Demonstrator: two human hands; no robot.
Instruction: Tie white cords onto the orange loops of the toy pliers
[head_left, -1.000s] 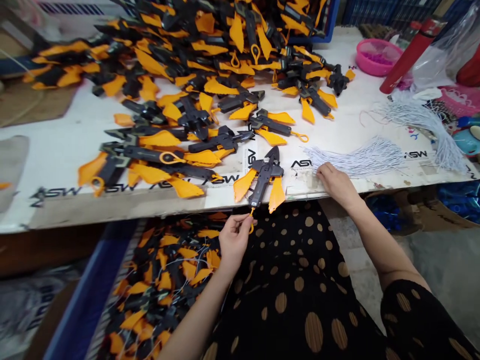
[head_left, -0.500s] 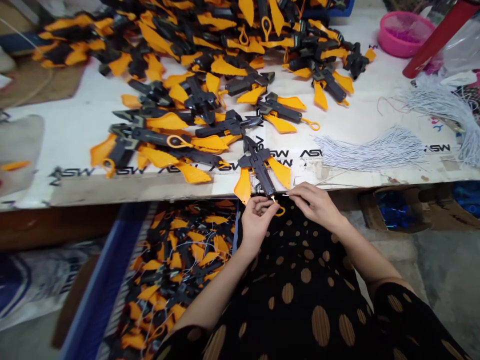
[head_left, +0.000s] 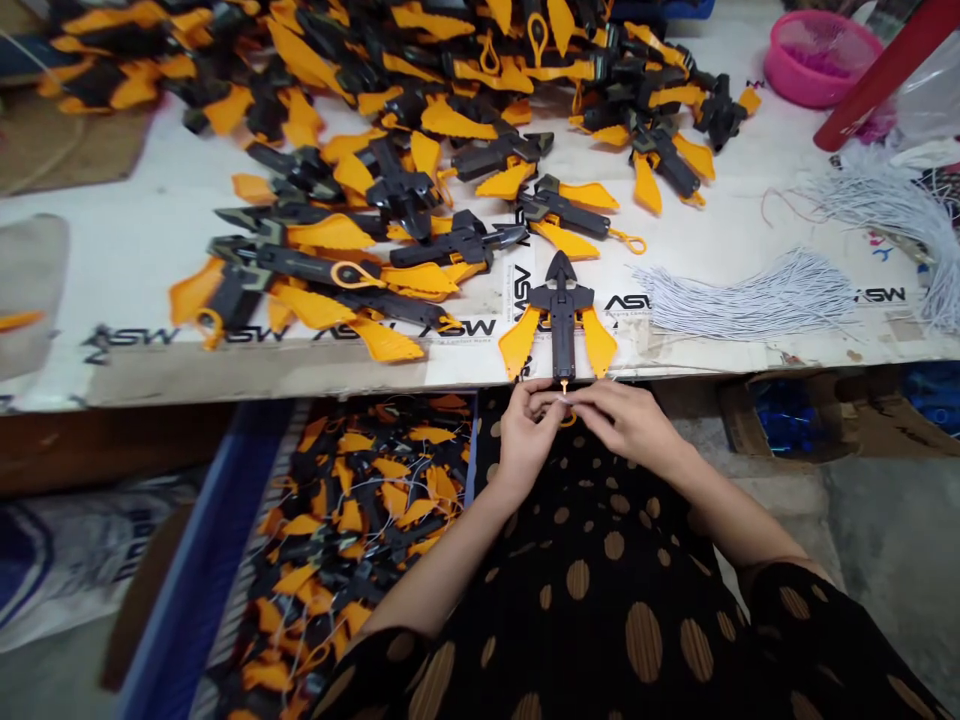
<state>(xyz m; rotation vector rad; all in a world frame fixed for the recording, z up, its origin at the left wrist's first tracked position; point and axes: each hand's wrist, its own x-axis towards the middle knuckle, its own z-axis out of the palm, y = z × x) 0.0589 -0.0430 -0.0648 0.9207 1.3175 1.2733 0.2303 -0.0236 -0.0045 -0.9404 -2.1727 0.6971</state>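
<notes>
At the table's front edge lies a black toy with orange wings [head_left: 562, 325], its pointed head facing away from me. A thin orange stem with an orange ring [head_left: 570, 418] sticks out of its near end, over the edge. My left hand [head_left: 525, 435] is closed in a pinch on this stem, just below the toy's body. Closed too, my right hand [head_left: 634, 425] pinches the end of a thin white string at the same stem. The fingertips of both hands nearly meet there. Most of that string is hidden by my fingers.
Several similar toys [head_left: 322, 265] lie left and behind in a big pile. A bundle of white strings [head_left: 750, 295] rests to the right, near a pink basket [head_left: 821, 60] and a red post [head_left: 889, 75]. Below left, a blue crate [head_left: 202, 560] holds many toys with strings.
My right hand has brought the string end left to the ring stem, against my left fingers. The toy has swung from tilted to straight and shifted right in view.
</notes>
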